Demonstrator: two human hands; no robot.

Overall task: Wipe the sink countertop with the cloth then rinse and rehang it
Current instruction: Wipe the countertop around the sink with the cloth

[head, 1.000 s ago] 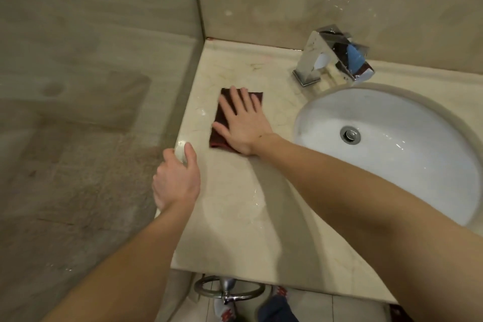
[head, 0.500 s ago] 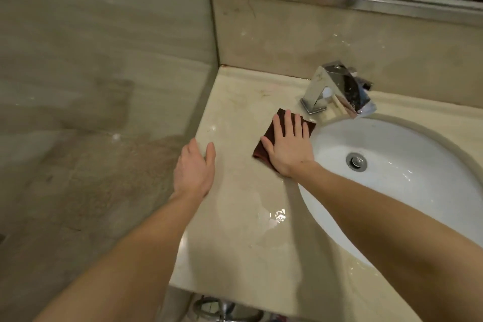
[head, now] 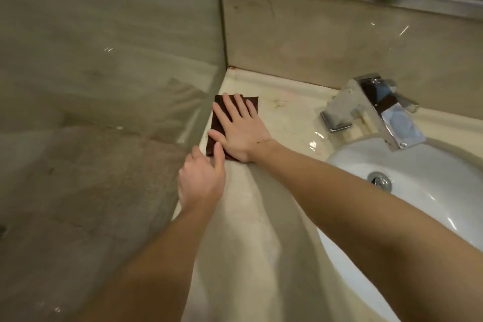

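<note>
My right hand [head: 241, 129] presses a dark folded cloth [head: 218, 123] flat on the marble surface [head: 261, 230]

Fingers spread open, palm down, nothing gripped; cloth lies at the surface's left edge, long axis running toward the back wall. My left hand [head: 201, 181], loosely curled, rests on that edge, thumb touching the cloth's near corner. Faucet [head: 371, 110] and sink [head: 428, 191] sit right

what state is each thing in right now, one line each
cloth: folded, flat on the counter's far left corner
right hand: spread flat, pressing the cloth
left hand: loosely curled at the counter's left edge, holding nothing
countertop: wet patches near the faucet
faucet: no water running
sink: no standing water, drain visible
</note>
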